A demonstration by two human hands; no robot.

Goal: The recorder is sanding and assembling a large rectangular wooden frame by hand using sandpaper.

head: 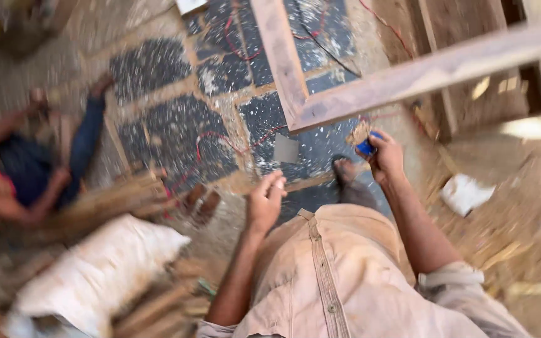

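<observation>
I stand looking down over my tan shirt at a stone floor. My right hand (384, 156) is closed around a small blue object (366, 146), with a scrap of brownish sandpaper-like material (359, 133) at its fingertips, just below the corner of a wooden frame (295, 100). My left hand (265, 199) hangs loosely curled and holds nothing; a small grey square piece (285, 149) lies on the floor beyond it. My foot (345, 170) shows between the hands.
Another person (26, 169) sits on the floor at the left, blurred. A white sack (101, 269) and wooden sticks (114, 200) lie at lower left. Red wire (220, 139) trails across the dark flagstones. Sawdust and a white scrap (464, 193) cover the right side.
</observation>
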